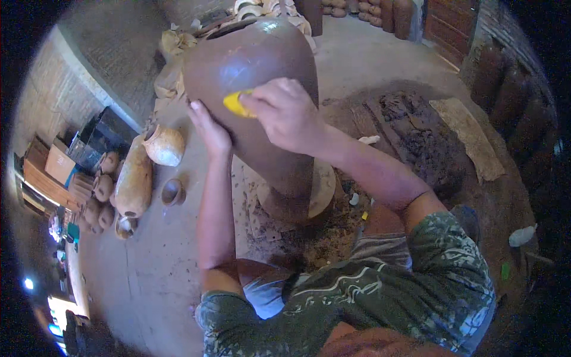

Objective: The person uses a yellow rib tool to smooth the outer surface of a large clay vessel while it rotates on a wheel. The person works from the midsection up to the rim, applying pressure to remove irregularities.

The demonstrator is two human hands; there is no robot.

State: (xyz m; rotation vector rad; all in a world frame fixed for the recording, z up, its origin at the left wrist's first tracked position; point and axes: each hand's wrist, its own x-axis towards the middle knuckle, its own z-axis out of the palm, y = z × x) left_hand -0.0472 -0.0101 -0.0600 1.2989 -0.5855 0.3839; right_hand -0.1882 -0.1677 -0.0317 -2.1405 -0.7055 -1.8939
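Observation:
A tall brown clay pot (250,59) stands tilted on a round wooden wheel base (324,190) in front of me. My right hand (285,113) presses a small yellow scraper (237,102) against the pot's wall. My left hand (208,128) rests flat on the pot's left side, just below the scraper, with its fingers together. Wet clay shines near the pot's shoulder.
Several small clay pots (101,190), a long pale jug (134,178) and a round cracked pot (165,146) lie on the floor at left. Clay scraps (309,238) surround the wheel. A dark clay pile (422,137) and a plank (470,137) sit at right. Tall pots (505,89) line the right wall.

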